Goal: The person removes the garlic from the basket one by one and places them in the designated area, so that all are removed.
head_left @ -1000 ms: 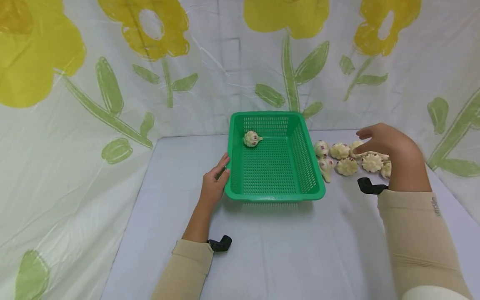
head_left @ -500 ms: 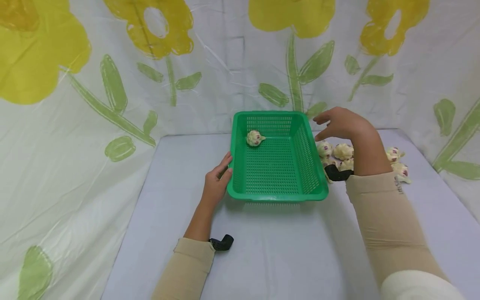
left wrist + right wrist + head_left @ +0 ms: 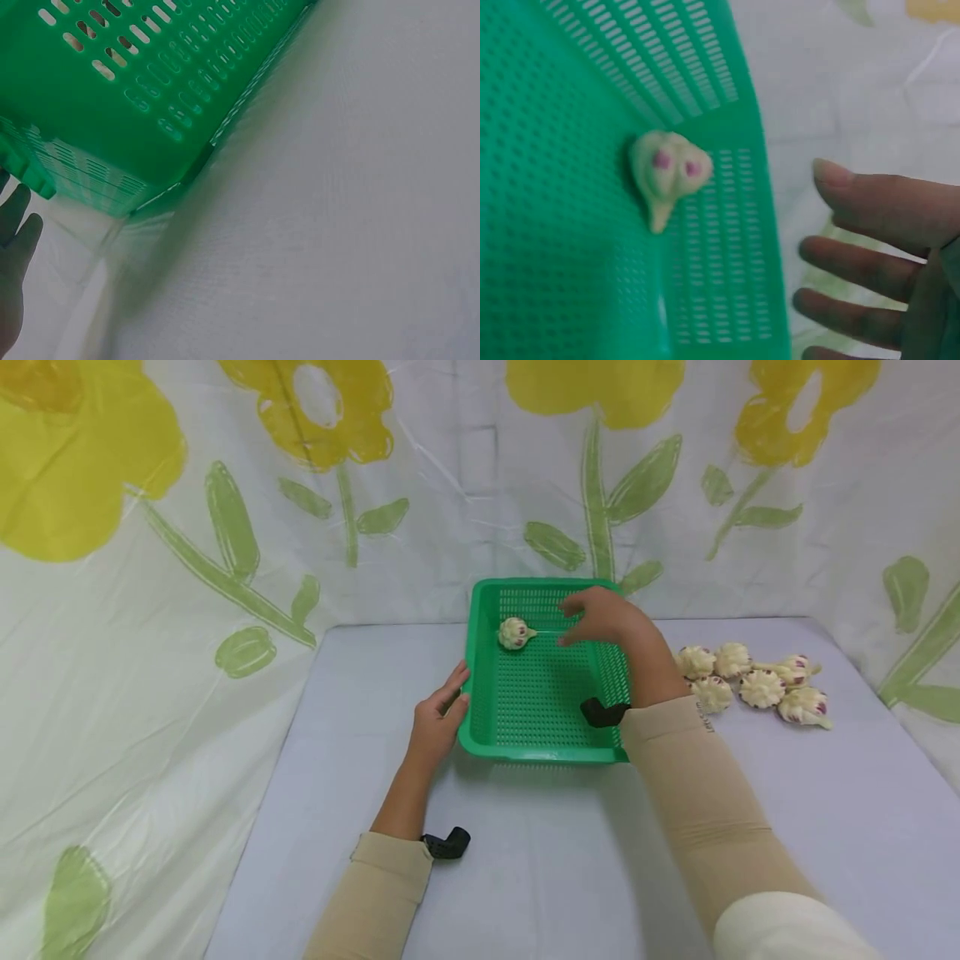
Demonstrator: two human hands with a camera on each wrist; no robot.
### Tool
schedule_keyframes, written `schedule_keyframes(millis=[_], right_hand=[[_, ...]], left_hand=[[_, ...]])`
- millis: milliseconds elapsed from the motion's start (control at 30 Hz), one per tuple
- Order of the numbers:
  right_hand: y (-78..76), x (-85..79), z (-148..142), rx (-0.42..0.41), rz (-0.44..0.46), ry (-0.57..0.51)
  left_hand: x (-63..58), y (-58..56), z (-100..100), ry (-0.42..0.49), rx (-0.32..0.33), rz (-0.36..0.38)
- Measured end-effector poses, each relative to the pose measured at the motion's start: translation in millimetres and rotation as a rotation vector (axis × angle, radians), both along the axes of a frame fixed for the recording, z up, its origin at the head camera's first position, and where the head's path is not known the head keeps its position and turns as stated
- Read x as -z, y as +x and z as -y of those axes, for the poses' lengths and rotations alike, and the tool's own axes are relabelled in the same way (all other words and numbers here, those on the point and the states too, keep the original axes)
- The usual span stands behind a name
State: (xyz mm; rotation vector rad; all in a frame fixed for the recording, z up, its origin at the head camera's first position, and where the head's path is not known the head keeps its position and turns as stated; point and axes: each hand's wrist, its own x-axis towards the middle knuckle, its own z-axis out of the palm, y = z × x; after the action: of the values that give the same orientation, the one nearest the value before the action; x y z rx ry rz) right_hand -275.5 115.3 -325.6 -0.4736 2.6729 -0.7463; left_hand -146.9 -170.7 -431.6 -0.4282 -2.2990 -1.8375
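A green plastic basket (image 3: 543, 753) with slotted walls stands at the middle of the table. Inside, near its back left corner, lies a cream garlic bulb (image 3: 513, 633) with purple spots and a short stem. My left hand (image 3: 437, 720) touches the basket's left rim with extended fingers. My right hand (image 3: 606, 617) hovers over the back right part of the basket, fingers apart and nothing held. From the right wrist, the garlic bulb (image 3: 669, 166) shows against the wall, and the right hand (image 3: 877, 259) has its thumb and fingers spread outside the rim.
Several more garlic bulbs (image 3: 762, 688) lie grouped on the white-covered table (image 3: 555, 860) to the right of the basket, some partly hidden by my right arm. Behind the table hangs a white curtain (image 3: 435, 552) printed with yellow flowers.
My right hand has swept left from above the garlic group to over the basket, uncovering the right-hand bulbs. The left hand stays at the rim. The head view has shifted slightly.
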Motion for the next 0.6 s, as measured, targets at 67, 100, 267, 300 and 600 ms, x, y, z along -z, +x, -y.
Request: schedule_keyframes(millis=[67, 100, 267, 300, 600], right_hand=[[-5.3, 8.3, 6.7, 0.035, -0.010, -0.073], [-7.6, 12.3, 9.7, 0.056, -0.016, -0.113], [-16.7, 29.5, 18.7, 0.225, -0.015, -0.361], [-19.0, 33.1, 20.0, 0.259, -0.020, -0.402], [-32.8, 70.0, 26.7, 0.427, 0.037, -0.670]], left_hand=[[0.0, -0.3, 0.1, -0.002, -0.003, -0.001], [-0.1, -0.5, 0.2, -0.001, -0.001, -0.001], [0.2, -0.7, -1.3, 0.012, 0.009, -0.003], [0.3, -0.7, -1.4, 0.015, 0.008, -0.001], [3.1, -1.4, -0.4, 0.012, 0.003, 0.009]])
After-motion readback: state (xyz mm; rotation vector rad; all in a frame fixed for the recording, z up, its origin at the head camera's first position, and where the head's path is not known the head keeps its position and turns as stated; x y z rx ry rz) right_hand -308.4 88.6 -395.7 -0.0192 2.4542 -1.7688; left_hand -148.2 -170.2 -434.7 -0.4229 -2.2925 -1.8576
